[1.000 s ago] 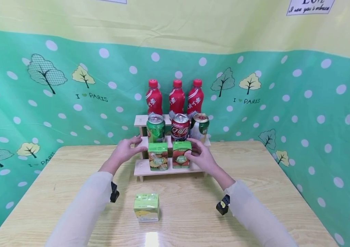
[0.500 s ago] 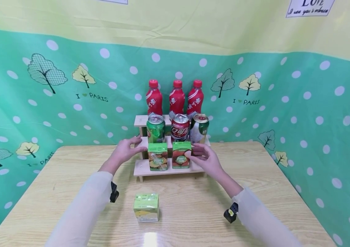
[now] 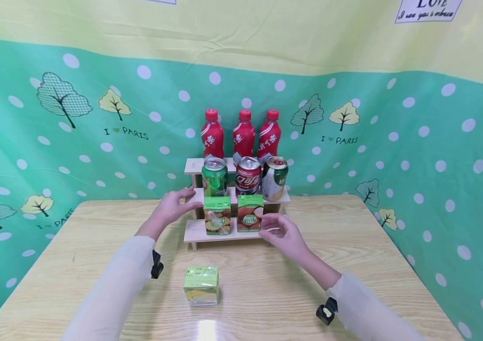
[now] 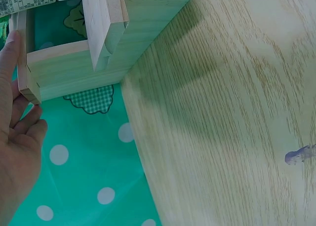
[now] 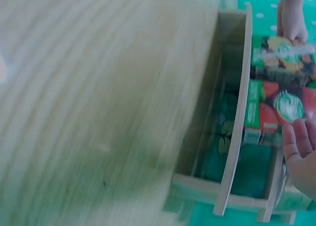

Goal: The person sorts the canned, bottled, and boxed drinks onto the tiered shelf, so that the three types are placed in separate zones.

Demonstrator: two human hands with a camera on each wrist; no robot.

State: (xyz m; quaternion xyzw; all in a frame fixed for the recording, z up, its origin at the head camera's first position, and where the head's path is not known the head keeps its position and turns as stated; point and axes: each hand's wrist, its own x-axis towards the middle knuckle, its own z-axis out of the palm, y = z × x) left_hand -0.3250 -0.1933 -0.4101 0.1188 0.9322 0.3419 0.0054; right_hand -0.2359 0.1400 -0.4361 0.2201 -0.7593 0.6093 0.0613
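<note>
My left hand (image 3: 171,208) holds the left end of the middle board of a small wooden tiered shelf (image 3: 194,232), thumb on one face and fingers on the other in the left wrist view. On the lowest tier stand two green-topped juice boxes: a brown-patterned one (image 3: 218,219) at left and a red-patterned one (image 3: 249,218) beside it. Just right of the red-patterned box hovers my right hand (image 3: 286,237), fingers loosely bent and holding nothing. In the right wrist view its fingertips (image 5: 291,137) lie close against that box; touching cannot be made out.
A third juice box (image 3: 201,286), pale green and yellow, stands on the wooden table (image 3: 258,293) in front of the shelf. The middle tier bears a green can (image 3: 214,180), a dark red can (image 3: 248,177) and a white-green can (image 3: 274,180). Three red bottles (image 3: 244,137) line the top tier.
My right hand has let go of the red-patterned juice box and drawn back, right and toward me. That box stays on the lowest tier. The left hand keeps its place on the shelf.
</note>
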